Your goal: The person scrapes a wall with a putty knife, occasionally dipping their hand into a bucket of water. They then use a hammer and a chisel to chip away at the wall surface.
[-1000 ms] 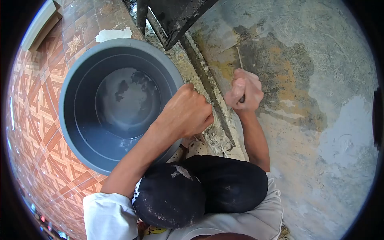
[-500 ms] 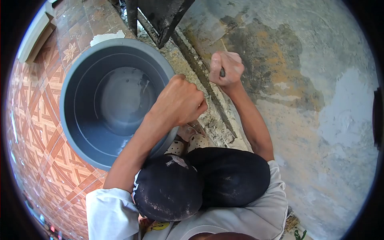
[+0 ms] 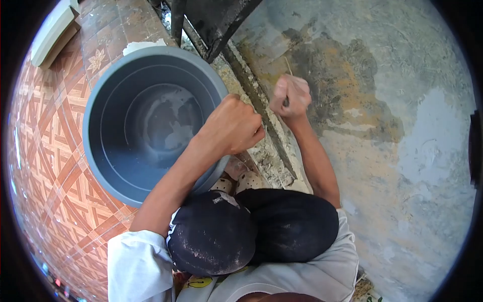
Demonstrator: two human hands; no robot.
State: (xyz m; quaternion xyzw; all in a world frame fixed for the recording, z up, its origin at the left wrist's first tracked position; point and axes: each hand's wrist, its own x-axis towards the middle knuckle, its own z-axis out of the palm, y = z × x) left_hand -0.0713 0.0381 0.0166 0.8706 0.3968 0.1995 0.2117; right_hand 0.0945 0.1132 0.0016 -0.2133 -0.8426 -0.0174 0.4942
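Observation:
My left hand (image 3: pixel 232 126) is closed in a fist over the right rim of a large grey tub (image 3: pixel 108 189); what it holds, if anything, is hidden. A little water lies in the bottom of the tub. To the right, above the rough edge of a narrow groove (image 3: pixel 266 113), my right hand (image 3: pixel 292 96) is closed round a small dark thing that I cannot make out. A thin pale strand (image 3: pixel 287 64) shows just above this hand. The two hands are apart.
A dark metal frame (image 3: pixel 221 35) stands at the top beside the tub. Patterned orange tiles (image 3: pixel 55 146) lie on the left, and stained concrete (image 3: pixel 367 166) on the right. My bent knees (image 3: pixel 211 236) are at the bottom centre. A pale block (image 3: pixel 53 38) is at upper left.
My right hand has moved slightly down and right. The tub, metal frame and pale block appear shifted a little to the right. Both hands remain closed.

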